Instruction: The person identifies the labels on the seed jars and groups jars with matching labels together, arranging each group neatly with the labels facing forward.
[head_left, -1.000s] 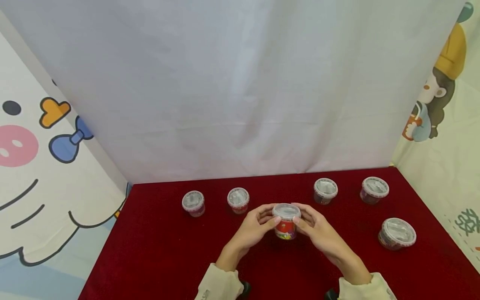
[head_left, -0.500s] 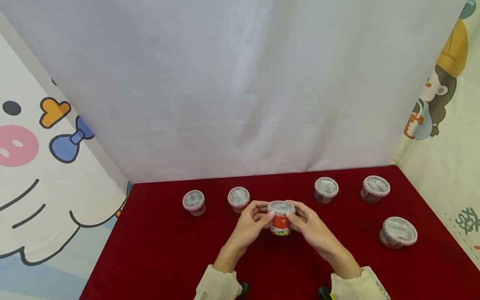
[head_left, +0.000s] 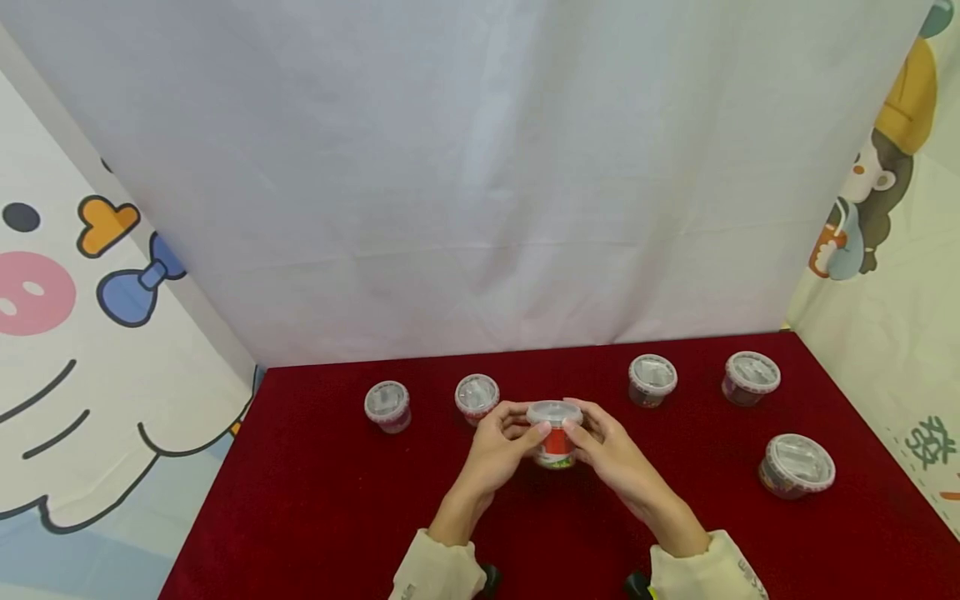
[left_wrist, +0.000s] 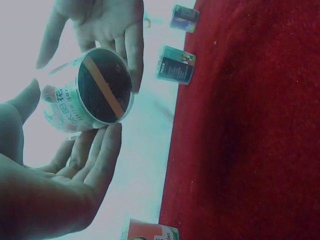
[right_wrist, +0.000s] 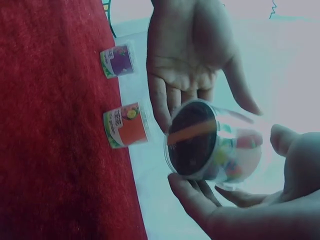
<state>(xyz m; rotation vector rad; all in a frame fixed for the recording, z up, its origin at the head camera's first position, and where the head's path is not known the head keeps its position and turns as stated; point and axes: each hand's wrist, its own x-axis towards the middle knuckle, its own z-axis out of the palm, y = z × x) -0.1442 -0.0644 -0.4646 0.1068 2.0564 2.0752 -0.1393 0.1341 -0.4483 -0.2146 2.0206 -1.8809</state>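
Between my two hands is a small clear plastic tub point(head_left: 555, 443) with a translucent lid and a red label, held upright in the head view. My left hand point(head_left: 493, 448) grips its left side, thumb at the front and fingers behind. On the other side my right hand point(head_left: 613, 454) grips it the same way. From below, the left wrist view shows the tub's base point(left_wrist: 105, 87), dark inside with an orange strip across it. Light-coloured Chinese lettering runs along the label there. The tub is raised over the red cloth point(left_wrist: 250, 125), and its far side is hidden.
Similar lidded tubs stand on the red cloth: one at far left point(head_left: 387, 406), one behind my left hand point(head_left: 477, 397), and others at right point(head_left: 652, 380), back right point(head_left: 750, 377) and nearer right point(head_left: 797, 467). A white curtain point(head_left: 450, 208) closes off the back.
Both hands have carried the tub a little to the left. Its label has turned, and the purple part at the lower right has gone from sight. The other tubs stand where they were.
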